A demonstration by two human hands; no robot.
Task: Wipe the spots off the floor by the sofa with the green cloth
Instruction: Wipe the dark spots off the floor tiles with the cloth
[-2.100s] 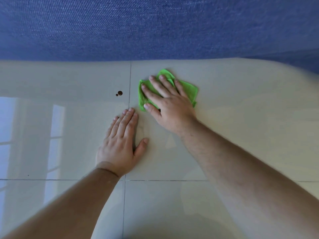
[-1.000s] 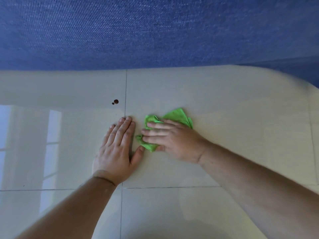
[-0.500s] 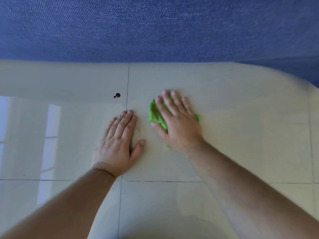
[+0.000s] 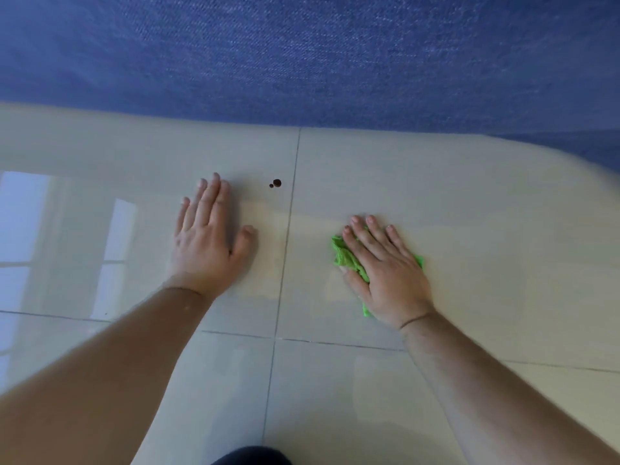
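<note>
Two small dark brown spots (image 4: 275, 183) sit on the glossy cream floor tile (image 4: 469, 203), just left of a grout line. My right hand (image 4: 382, 270) lies flat, fingers spread, pressing the crumpled green cloth (image 4: 345, 256) onto the tile to the right of that line; most of the cloth is hidden under the palm. My left hand (image 4: 208, 239) rests flat on the floor with nothing under it, its fingertips to the left of the spots. The spots lie between the two hands, slightly farther away.
The blue fabric sofa (image 4: 302, 55) fills the top of the view, and its base meets the floor just beyond the spots. Grout lines (image 4: 285, 250) cross in front of my hands. A window reflection (image 4: 23, 216) glares at the left. Dark clothing (image 4: 251, 456) shows at the bottom edge.
My left hand has shifted to the left of the spots; before, it lay just below them. My right hand with the cloth now lies farther from the spots and from my left hand.
</note>
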